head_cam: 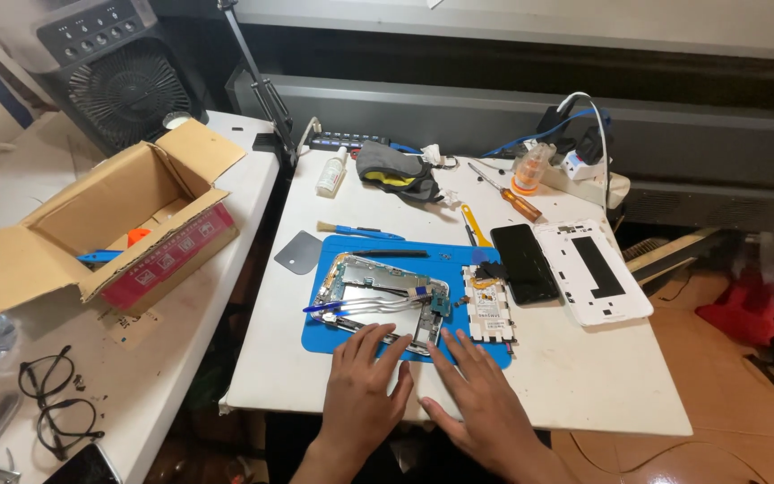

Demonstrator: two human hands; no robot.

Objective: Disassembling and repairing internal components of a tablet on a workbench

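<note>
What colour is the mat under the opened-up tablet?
Blue. The work mat lies under the opened tablet; the head view shows it clearly.

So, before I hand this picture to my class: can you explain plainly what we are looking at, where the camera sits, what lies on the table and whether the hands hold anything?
There is one picture, taken by a camera worn on a person's head, looking down at their own two bare hands. No machine is involved. The left hand and right hand lie flat and open, side by side, at the near edge of a white table; neither holds anything. Their fingertips reach a blue work mat bearing an opened tablet body with its insides showing. Beside it lie a dark screen panel, a white back cover and a screwdriver. To the left stands an open cardboard box, with a pair of glasses nearer the camera.
</note>
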